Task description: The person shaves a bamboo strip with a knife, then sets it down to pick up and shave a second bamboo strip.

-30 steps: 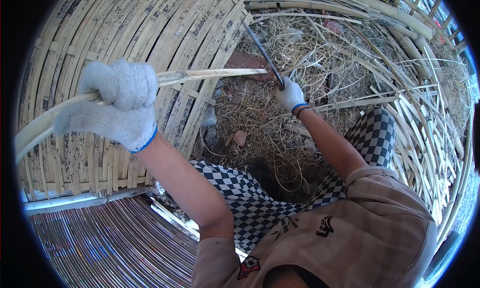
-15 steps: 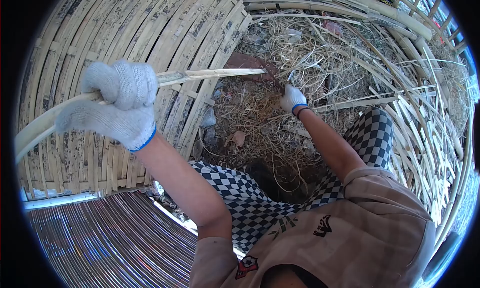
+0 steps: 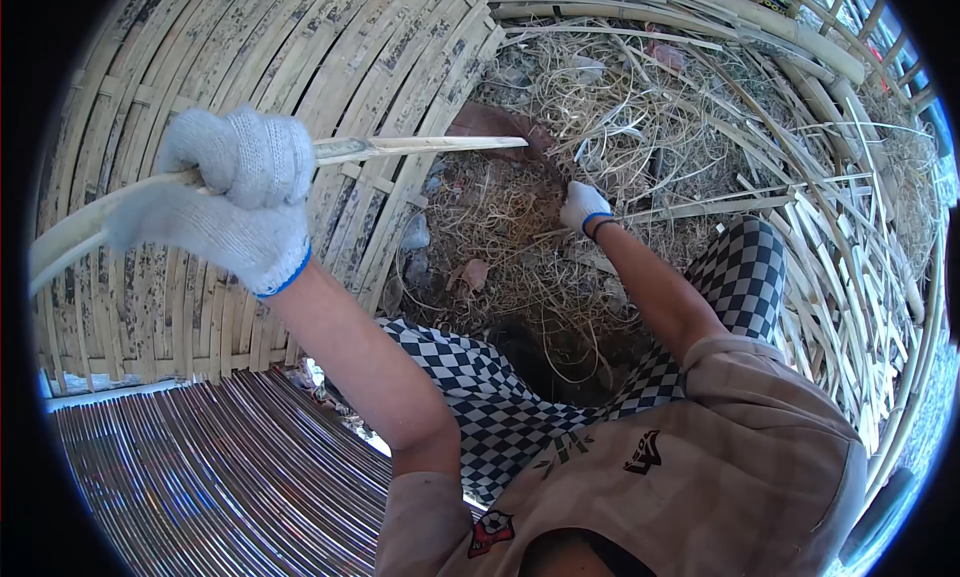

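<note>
My left hand (image 3: 235, 192), in a white knitted glove with a blue cuff, is closed round a long pale bamboo strip (image 3: 420, 147) at the left. The strip runs from the left edge past my fist to a pointed end near the centre. My right hand (image 3: 582, 206), gloved too, is closed on the handle of a dark reddish-brown blade (image 3: 500, 132). The handle is mostly hidden by the glove. The blade lies beside and under the strip's pointed end, above the shavings; whether they touch is unclear.
A slatted bamboo panel (image 3: 270, 67) fills the upper left. Curled shavings (image 3: 640, 117) cover the ground ahead. Split bamboo pieces (image 3: 830, 307) are piled at the right, and long poles (image 3: 700, 12) run along the top. Thin dark rods (image 3: 220, 477) lie at the lower left.
The blade has shifted slightly and its broad face looks tilted differently beside the strip's end. My right hand has moved slightly down and left; my left hand keeps its hold.
</note>
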`<state>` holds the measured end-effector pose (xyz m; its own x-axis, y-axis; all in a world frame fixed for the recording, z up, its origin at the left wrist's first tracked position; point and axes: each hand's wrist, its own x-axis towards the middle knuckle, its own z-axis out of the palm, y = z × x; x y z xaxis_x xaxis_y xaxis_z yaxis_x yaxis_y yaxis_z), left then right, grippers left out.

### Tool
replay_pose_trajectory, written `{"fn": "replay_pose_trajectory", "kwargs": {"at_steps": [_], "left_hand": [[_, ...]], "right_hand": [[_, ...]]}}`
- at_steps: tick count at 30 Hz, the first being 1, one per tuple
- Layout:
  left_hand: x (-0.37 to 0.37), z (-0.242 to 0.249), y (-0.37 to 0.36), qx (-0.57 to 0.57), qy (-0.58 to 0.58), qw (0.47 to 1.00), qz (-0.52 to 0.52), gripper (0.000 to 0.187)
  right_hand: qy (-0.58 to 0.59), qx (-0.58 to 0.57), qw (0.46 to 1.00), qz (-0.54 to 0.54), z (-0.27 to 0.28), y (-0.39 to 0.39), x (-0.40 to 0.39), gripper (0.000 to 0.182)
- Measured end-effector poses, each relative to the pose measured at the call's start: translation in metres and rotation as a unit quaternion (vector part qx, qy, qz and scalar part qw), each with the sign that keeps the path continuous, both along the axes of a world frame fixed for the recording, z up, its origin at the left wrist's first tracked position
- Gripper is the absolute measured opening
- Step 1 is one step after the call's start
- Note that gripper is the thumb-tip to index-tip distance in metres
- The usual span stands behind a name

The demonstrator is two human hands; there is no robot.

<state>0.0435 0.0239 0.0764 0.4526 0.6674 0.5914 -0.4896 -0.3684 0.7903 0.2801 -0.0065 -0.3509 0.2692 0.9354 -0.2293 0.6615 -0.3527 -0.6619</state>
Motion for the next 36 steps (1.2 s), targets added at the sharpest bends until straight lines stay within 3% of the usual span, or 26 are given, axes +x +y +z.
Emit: {"fn": "replay_pose_trajectory", "kwargs": {"at_steps": [2,4,6,8,10,11,13,15,18,19,21,24,25,28,31,36], "left_hand": [[-0.002,0.003,0.014,0.050,0.011,0.991,-0.125,0.075],[-0.007,0.000,0.007,-0.001,-0.010,0.998,-0.061,0.075],[-0.006,-0.004,0.007,-0.030,-0.032,0.999,-0.012,0.076],[-0.009,-0.002,0.006,-0.042,-0.031,0.998,0.023,0.076],[-0.007,-0.001,0.006,-0.023,-0.016,1.000,-0.006,0.076],[-0.005,0.000,0.006,-0.013,-0.011,1.000,-0.020,0.076],[-0.004,0.000,0.006,-0.009,-0.006,0.999,-0.052,0.075],[-0.004,-0.001,0.004,-0.008,-0.007,0.998,-0.063,0.075],[-0.007,0.001,0.005,-0.012,-0.008,0.998,-0.058,0.075],[-0.007,0.001,0.005,-0.017,-0.017,0.998,-0.056,0.075],[-0.007,0.000,0.007,-0.013,-0.025,0.998,-0.054,0.076],[-0.009,0.001,0.011,-0.006,-0.016,0.998,-0.054,0.075],[-0.008,0.001,0.010,-0.008,-0.016,0.998,-0.054,0.075],[-0.004,0.003,0.001,-0.012,-0.011,1.000,-0.006,0.075],[-0.003,0.004,0.005,0.000,0.003,1.000,-0.024,0.075],[-0.010,-0.002,0.015,0.037,-0.004,0.995,-0.093,0.075]], "right_hand": [[-0.020,-0.044,0.998,0.043,-0.006,0.010,0.006,0.041],[0.002,-0.013,0.997,0.072,0.048,0.027,0.008,0.040],[0.043,0.112,0.993,0.014,0.106,0.036,0.003,0.028],[0.094,0.195,0.976,-0.026,0.121,0.037,-0.002,0.023],[0.135,0.235,0.961,-0.060,0.125,0.035,-0.005,0.022],[0.163,0.255,0.949,-0.085,0.098,0.033,-0.009,0.022],[0.078,0.038,0.994,-0.068,0.048,0.015,-0.008,0.027],[0.040,-0.030,0.999,-0.003,-0.036,0.006,-0.004,0.032],[0.063,-0.017,0.998,-0.001,0.020,0.017,0.000,0.033],[0.045,0.016,0.999,-0.009,0.029,0.029,0.001,0.032],[0.120,0.135,0.981,-0.071,0.091,0.035,-0.001,0.031],[0.140,0.163,0.971,-0.103,0.112,0.043,-0.002,0.030],[0.156,0.169,0.967,-0.109,0.106,0.037,-0.006,0.031],[0.056,0.001,0.998,-0.036,0.010,0.011,-0.005,0.035],[0.040,-0.009,0.999,-0.009,-0.036,0.018,0.002,0.032],[0.091,0.165,0.979,-0.080,0.100,0.041,-0.004,0.026]]}}
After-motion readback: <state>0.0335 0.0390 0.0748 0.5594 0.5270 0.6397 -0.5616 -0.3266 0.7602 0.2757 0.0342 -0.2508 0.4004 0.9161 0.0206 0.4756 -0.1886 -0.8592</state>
